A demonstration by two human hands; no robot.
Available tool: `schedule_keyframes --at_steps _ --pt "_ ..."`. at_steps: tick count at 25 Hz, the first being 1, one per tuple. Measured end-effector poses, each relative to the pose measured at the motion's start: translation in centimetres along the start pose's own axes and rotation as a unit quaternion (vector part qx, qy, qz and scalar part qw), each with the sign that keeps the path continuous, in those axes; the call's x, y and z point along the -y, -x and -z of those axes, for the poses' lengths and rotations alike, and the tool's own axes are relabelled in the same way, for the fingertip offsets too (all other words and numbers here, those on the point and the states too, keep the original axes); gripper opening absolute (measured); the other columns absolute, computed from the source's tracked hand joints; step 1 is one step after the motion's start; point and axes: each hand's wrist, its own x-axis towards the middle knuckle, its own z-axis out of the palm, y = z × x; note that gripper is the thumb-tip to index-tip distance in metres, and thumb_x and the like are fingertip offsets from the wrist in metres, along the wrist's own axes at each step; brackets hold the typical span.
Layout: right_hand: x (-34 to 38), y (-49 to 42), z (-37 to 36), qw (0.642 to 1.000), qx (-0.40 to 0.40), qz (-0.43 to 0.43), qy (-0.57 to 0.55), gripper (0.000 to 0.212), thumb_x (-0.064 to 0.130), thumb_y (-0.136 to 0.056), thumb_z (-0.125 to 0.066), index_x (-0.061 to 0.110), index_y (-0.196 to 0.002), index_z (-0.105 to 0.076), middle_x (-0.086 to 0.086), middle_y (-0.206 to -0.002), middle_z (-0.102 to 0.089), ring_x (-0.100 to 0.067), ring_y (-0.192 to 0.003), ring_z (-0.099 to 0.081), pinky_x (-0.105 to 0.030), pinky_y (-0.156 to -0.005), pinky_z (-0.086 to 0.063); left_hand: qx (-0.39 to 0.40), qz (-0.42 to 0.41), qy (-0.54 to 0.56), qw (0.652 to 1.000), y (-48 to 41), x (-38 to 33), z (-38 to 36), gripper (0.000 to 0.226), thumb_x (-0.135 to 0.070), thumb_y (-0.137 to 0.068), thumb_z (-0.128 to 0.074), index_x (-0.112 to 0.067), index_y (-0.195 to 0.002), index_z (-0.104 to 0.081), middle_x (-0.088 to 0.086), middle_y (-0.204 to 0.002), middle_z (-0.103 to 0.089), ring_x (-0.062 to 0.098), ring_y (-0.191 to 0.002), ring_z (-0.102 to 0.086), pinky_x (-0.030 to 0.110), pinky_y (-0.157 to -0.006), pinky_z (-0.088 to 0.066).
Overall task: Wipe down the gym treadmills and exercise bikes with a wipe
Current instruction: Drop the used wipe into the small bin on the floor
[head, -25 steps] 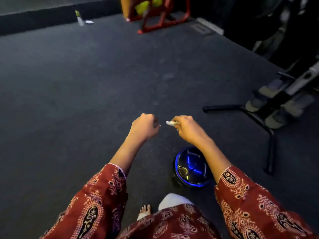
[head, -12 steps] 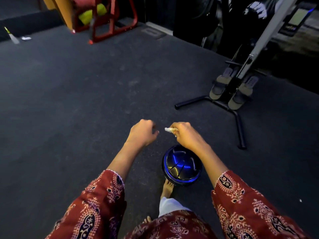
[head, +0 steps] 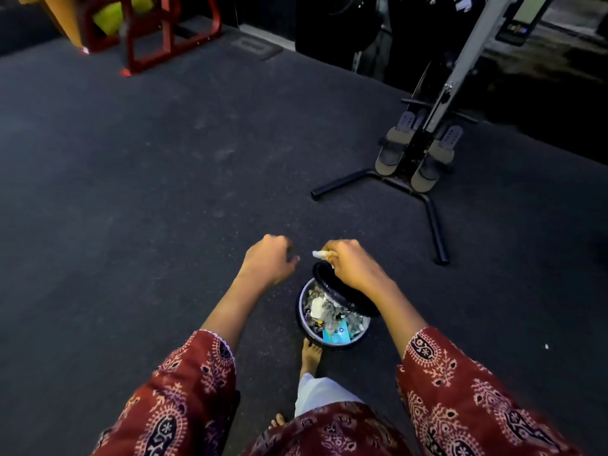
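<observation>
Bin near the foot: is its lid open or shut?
Open. The bin's lid stands tilted up beneath the right hand, which holds a wipe, and rubbish shows inside.

Dark-red sleeves (head: 184, 399) printed in cream and black paisley ended short of the bare left hand (head: 268, 261) and right hand (head: 355, 268); trousers (head: 316, 393) were white.
</observation>
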Motion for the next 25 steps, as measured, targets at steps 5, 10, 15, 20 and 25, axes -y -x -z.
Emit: schedule_keyframes --at_steps 5,10,15,20,25 --pt "-2.4 -1.2 -0.5 0.999 0.024 -0.028 0.000 0.025 -0.004 -0.090 -0.046 0.005 -0.106 -0.063 -0.004 -0.116 -0.066 -0.014 -0.086 -0.059 -0.020 -0.051 -0.031 0.034 -0.003 0.000 0.999 -2.5 -1.1 -1.6 0.031 -0.031 -0.091 -0.057 -0.008 -0.111 -0.065 0.015 -0.110 -0.065 0.032 -0.105 -0.060 0.036 -0.078 -0.048" --pt "-6.4 -2.3 -2.7 0.995 0.048 -0.088 -0.015 0.026 0.001 -0.092 -0.048 0.010 -0.111 -0.063 -0.013 -0.113 -0.065 -0.031 -0.103 -0.063 -0.029 -0.069 -0.046 0.097 -0.015 0.000 0.995 -5.6 -2.0 -4.5 0.027 -0.027 -0.091 -0.057 -0.005 -0.103 -0.066 0.017 -0.105 -0.066 0.034 -0.102 -0.060 0.037 -0.076 -0.048" --pt "-10.4 -3.3 -5.0 0.984 0.110 -0.137 0.017 0.038 0.004 -0.096 -0.043 0.011 -0.131 -0.055 -0.021 -0.124 -0.057 -0.038 -0.113 -0.057 -0.038 -0.086 -0.047 0.179 -0.039 -0.024 0.983 -9.0 -3.4 -8.7 0.025 -0.025 -0.090 -0.053 -0.007 -0.101 -0.066 0.017 -0.105 -0.066 0.035 -0.100 -0.060 0.039 -0.076 -0.049" --pt "-12.4 -4.6 -6.7 0.985 0.101 -0.120 0.075 0.042 0.000 -0.093 -0.043 0.009 -0.133 -0.050 -0.015 -0.130 -0.052 -0.033 -0.115 -0.056 -0.038 -0.090 -0.046 0.197 -0.045 -0.020 0.979 -11.2 -4.4 -11.0 0.030 -0.029 -0.092 -0.054 -0.012 -0.114 -0.064 0.014 -0.108 -0.065 0.032 -0.100 -0.061 0.036 -0.075 -0.049" --pt "-14.2 -5.0 -9.5 0.977 0.159 -0.139 0.014 0.053 0.004 -0.095 -0.049 0.013 -0.146 -0.036 -0.007 -0.154 -0.030 -0.027 -0.135 -0.040 -0.037 -0.106 -0.038 0.218 -0.041 -0.018 0.975 -12.1 -3.3 -12.4 0.024 -0.027 -0.086 -0.055 -0.007 -0.096 -0.064 0.016 -0.098 -0.067 0.034 -0.092 -0.063 0.036 -0.070 -0.049"
